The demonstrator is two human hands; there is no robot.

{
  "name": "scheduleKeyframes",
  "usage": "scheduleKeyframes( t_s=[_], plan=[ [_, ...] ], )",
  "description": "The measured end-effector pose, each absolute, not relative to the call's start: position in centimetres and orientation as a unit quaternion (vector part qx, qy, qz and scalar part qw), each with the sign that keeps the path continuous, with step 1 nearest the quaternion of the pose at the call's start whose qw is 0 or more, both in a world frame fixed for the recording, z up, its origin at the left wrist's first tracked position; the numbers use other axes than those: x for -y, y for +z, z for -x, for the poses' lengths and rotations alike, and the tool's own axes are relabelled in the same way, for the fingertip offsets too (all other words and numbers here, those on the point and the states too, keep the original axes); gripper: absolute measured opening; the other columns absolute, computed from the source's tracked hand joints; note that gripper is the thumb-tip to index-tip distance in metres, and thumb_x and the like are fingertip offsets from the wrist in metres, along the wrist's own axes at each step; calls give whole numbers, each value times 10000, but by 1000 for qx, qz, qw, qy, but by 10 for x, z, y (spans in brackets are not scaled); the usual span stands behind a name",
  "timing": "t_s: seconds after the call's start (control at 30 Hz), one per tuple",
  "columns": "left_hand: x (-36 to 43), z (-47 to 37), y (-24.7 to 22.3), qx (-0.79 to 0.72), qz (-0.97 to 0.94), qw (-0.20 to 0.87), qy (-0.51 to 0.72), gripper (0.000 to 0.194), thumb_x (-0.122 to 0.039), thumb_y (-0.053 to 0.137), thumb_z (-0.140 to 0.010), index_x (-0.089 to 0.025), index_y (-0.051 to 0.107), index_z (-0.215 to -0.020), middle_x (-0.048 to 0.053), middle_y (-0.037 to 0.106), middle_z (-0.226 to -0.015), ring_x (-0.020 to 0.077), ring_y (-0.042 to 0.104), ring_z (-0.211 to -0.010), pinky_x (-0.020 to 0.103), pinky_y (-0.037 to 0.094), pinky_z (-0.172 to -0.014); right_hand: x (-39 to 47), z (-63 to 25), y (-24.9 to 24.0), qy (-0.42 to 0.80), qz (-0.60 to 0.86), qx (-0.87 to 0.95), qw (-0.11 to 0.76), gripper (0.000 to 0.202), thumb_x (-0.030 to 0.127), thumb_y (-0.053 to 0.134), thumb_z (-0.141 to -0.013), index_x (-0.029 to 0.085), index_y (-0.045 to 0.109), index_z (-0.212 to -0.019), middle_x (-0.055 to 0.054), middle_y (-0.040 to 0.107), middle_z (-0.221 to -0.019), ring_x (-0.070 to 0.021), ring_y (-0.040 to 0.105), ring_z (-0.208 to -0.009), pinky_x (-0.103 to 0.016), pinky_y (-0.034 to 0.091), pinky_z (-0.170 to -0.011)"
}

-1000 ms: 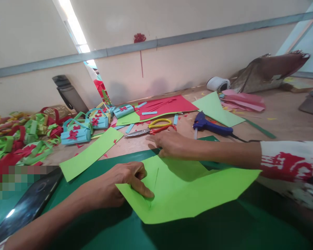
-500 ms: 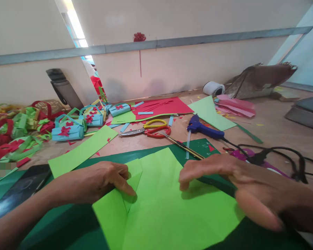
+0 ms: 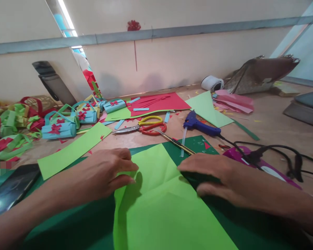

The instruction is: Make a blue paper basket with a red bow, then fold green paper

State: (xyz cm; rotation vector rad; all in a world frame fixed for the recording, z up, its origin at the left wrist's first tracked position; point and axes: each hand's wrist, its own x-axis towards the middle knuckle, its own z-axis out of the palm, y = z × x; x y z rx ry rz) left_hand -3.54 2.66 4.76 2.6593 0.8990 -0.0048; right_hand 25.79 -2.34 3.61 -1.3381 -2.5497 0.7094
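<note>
A sheet of bright green paper [image 3: 169,211] with crease lines lies on a dark green cutting mat [image 3: 78,225]. My left hand [image 3: 114,172] pinches the sheet's left edge, which stands up a little and casts a shadow. At the right edge, the fingertips of my right hand [image 3: 219,177] touch the paper or rest just above it, thumb held apart from the fingers. A long green paper strip [image 3: 73,151] lies beyond my left forearm. Past the sheet's far corner are a gold cutter-like tool [image 3: 176,141] and scissors [image 3: 151,125] with yellow and red handles.
A blue glue gun [image 3: 200,125] and its cord lie right of the scissors, near a purple power strip [image 3: 250,158]. Small blue paper bags [image 3: 58,130] with red bows crowd the left. A phone [image 3: 14,187] lies on the mat. Red paper [image 3: 161,102] is farther back.
The folded flaps on the sheet's left and right have opened or shifted, leaving it narrower in view. My right hand drew back to the right edge; my left now pinches the left edge.
</note>
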Motion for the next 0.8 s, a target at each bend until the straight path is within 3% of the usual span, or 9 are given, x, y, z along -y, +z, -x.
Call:
scheduleKeyframes(
  t_s=[0.1,0.23,0.43,0.63,0.8],
  plan=[
    [-26,31,37,-322,-929,171,-65,164,-267,491,-917,-252,639,-986,16,574,-927,157,569,-781,252,396,-699,18,-258,27,190,506,834,113,299,182,450,-875,181,638,-1108,-81,697,-974,-228,644,-876,-333,482,-788],
    [-30,30,31,-327,-927,167,-75,175,-261,532,-893,-254,629,-1037,20,577,-946,177,572,-810,264,391,-698,16,-255,16,181,488,843,138,298,124,510,-818,181,641,-1080,-42,687,-808,-194,630,-751,-294,469,-710],
    [-39,34,36,-310,-924,219,-41,217,-247,561,-884,-274,638,-1085,-13,621,-946,137,588,-815,222,375,-680,23,-245,9,247,450,833,206,289,137,512,-851,206,646,-1099,-13,705,-817,-153,647,-739,-235,481,-689],
    [-29,21,38,-270,-938,206,-66,243,-190,605,-846,-311,637,-1054,-20,568,-881,117,566,-715,226,349,-608,27,-234,10,267,411,843,222,241,207,459,-912,195,699,-899,-26,700,-771,-151,642,-681,-232,490,-642],
    [-18,16,35,-252,-948,182,-75,163,-276,639,-820,-279,614,-981,-12,542,-842,138,533,-660,257,304,-549,33,-236,15,227,433,854,180,248,177,486,-897,240,648,-1074,-6,716,-864,-136,661,-716,-202,486,-634]
  ],
)
